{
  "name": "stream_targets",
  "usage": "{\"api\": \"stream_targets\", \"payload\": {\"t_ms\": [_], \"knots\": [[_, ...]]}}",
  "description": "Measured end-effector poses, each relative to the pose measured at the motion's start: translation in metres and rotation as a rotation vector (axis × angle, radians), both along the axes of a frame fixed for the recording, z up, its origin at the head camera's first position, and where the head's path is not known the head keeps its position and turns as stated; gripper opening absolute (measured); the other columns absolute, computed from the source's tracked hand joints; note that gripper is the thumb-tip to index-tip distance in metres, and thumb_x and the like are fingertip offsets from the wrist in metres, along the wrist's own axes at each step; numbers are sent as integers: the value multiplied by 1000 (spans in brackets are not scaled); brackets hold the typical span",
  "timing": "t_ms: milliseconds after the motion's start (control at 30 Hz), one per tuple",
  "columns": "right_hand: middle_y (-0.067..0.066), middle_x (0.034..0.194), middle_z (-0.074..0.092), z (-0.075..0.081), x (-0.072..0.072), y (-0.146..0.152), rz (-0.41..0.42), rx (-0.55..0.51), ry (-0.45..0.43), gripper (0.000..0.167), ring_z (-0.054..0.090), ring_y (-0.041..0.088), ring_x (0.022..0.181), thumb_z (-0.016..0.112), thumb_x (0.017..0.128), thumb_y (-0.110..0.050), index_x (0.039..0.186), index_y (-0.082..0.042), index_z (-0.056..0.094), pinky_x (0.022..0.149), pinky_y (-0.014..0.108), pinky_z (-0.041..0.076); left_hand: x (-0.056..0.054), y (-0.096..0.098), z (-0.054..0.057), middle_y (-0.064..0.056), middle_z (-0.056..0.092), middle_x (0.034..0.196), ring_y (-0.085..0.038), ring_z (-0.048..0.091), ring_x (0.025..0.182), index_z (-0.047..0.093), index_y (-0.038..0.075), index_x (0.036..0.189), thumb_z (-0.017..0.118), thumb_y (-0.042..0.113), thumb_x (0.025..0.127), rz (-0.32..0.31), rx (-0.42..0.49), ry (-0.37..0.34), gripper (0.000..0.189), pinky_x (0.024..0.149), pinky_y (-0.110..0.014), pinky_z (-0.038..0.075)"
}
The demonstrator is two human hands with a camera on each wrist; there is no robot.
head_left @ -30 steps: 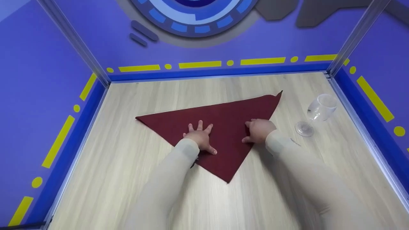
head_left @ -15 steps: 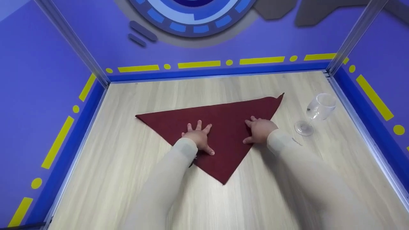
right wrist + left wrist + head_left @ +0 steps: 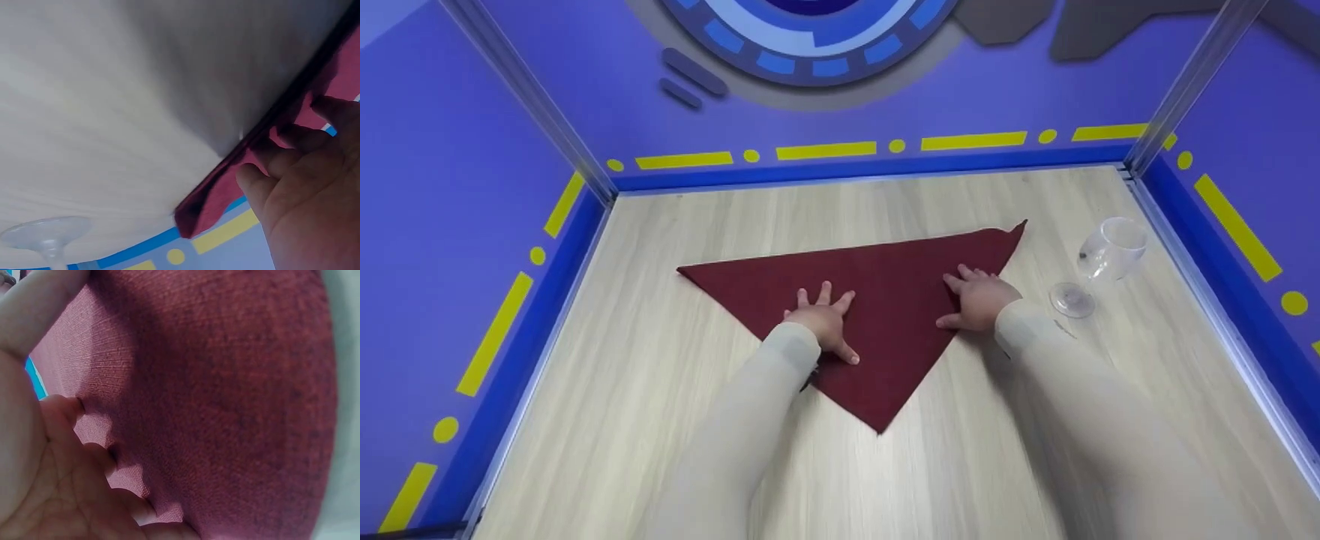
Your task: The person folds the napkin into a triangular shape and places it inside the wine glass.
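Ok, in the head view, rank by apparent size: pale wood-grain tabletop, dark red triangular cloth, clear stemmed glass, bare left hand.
1. Tabletop
2. Cloth
3. Glass and left hand: too alike to rank.

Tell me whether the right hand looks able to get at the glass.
Likely yes: between the right hand, touching the red cloth, and the glass, only bare tabletop shows.

Purple-blue walls (image 3: 472, 225) — pale wood-grain tabletop (image 3: 615, 390)
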State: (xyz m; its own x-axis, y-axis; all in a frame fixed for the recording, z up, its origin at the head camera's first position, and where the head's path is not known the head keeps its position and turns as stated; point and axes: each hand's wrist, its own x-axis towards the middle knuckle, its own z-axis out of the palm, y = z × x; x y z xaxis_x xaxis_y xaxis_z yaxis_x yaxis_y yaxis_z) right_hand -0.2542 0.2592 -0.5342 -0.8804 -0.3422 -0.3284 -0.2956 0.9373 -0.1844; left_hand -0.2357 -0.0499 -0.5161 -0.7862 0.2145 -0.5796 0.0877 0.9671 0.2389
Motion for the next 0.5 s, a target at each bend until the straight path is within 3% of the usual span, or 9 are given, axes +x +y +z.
{"api": "stream_targets", "payload": {"t_ms": [500], "knots": [[37,169,13,-2,-8,18,-97,18,-8,100,16,57,157,61,99,-63,165,3,25,127,67,18,2,-9,3,-3,-15,178,-45,-15,162,3,43,169,90,54,77,-46,-45,-17,127,128,-68,13]]}}
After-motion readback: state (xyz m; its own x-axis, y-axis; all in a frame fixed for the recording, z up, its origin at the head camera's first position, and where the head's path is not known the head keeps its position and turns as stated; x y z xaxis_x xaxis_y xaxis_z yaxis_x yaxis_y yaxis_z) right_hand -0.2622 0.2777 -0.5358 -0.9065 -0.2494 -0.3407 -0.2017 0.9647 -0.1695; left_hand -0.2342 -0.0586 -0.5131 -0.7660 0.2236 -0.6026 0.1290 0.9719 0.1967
